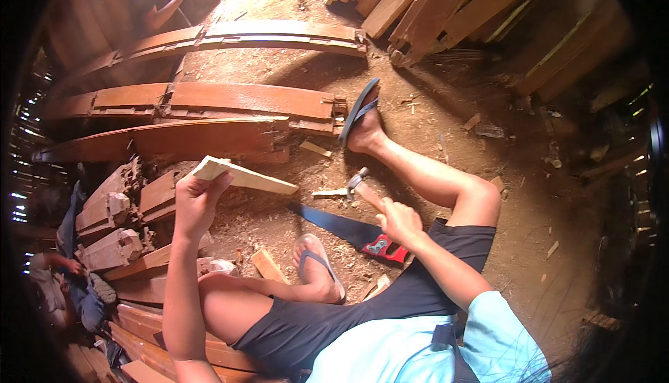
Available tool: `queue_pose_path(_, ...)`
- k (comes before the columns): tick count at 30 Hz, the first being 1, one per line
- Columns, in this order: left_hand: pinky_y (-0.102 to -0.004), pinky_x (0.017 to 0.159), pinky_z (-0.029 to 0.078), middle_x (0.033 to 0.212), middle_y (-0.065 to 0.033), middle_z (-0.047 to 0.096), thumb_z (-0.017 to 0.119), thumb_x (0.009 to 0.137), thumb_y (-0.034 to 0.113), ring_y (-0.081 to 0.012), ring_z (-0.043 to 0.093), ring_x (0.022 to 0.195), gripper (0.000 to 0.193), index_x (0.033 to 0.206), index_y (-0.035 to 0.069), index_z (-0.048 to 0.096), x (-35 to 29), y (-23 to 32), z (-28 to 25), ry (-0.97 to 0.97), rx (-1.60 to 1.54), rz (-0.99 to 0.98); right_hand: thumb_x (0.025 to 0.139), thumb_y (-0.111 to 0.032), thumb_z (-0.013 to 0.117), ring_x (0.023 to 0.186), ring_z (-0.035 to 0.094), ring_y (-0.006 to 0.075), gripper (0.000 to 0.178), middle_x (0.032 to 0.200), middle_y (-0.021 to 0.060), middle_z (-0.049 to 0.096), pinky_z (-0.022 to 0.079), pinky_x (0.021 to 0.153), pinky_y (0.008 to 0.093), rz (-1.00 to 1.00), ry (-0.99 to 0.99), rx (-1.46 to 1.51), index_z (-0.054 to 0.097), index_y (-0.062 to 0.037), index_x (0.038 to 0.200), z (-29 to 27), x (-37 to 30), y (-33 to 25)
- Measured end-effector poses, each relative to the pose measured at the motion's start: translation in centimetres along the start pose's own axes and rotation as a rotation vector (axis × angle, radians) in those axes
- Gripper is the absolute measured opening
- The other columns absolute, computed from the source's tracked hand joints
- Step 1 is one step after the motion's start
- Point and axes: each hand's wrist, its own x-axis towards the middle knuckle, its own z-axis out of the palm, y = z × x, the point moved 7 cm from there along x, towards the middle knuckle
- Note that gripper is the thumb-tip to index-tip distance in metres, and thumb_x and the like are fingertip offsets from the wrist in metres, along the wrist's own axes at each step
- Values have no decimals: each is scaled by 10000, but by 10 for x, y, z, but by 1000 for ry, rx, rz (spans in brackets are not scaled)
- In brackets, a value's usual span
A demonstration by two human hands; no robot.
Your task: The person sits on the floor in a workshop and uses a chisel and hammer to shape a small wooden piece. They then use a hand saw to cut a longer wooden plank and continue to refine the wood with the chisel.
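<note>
My left hand (198, 200) is raised, its fingers wrapped round one end of a pale piece of wood (258, 181). The piece tapers toward its far end, which points right. In my right hand (401, 223) is a hammer (367, 192), gripped by its wooden handle, the metal head up and pointing away from me. Head and wood piece are apart. A handsaw (338, 225) with a dark blue blade and red handle lies on the ground between my legs, just below the hammer. Another thin pale strip of wood (329, 193) lies beside the hammer head.
Long reddish-brown boards (244, 101) lie across the ground ahead and left. Cut timber (111, 209) is piled at my left, and more planks (432, 6) lean at the far right. Two other people sit nearby, one far left (157, 3), one at the left edge (83, 285). Wood scraps litter the dirt floor.
</note>
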Motion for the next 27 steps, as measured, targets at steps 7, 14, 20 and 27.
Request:
queue_pose_path(7, -238, 730, 480, 891, -63, 689, 686, 836, 28, -111, 620, 806, 150, 978, -22, 685, -5, 38, -12, 55, 199, 197, 853, -305, 631, 895, 636, 397, 377, 929, 217, 651, 502, 776, 501, 92, -114, -13, 522, -45, 1103, 7, 2, 13)
queue_pose_path(14, -301, 726, 537, 931, -132, 686, 727, 738, -18, -187, 662, 833, 223, 957, -17, 686, -32, 90, -40, 115, 317, 442, 835, -297, 648, 923, 642, 380, 354, 940, 220, 661, 506, 789, 487, 125, -273, -46, 571, -27, 1050, 23, -4, 18)
queue_pose_path(20, -328, 709, 553, 931, -170, 678, 703, 758, 30, -254, 677, 822, 197, 950, -10, 684, -59, 113, -59, 380, 232, 539, 821, -265, 664, 903, 659, 370, 347, 935, 207, 671, 524, 774, 473, 93, -235, -81, 585, -21, 1055, 21, -1, 13)
queue_pose_path(27, -317, 771, 565, 1032, -85, 654, 699, 788, 94, -234, 654, 931, 171, 953, 135, 724, -3, 21, 12, -188, 919, 509, 832, -254, 648, 956, 630, 393, 329, 971, 223, 655, 495, 825, 484, 191, -185, -47, 544, -20, 1038, 8, -2, 18)
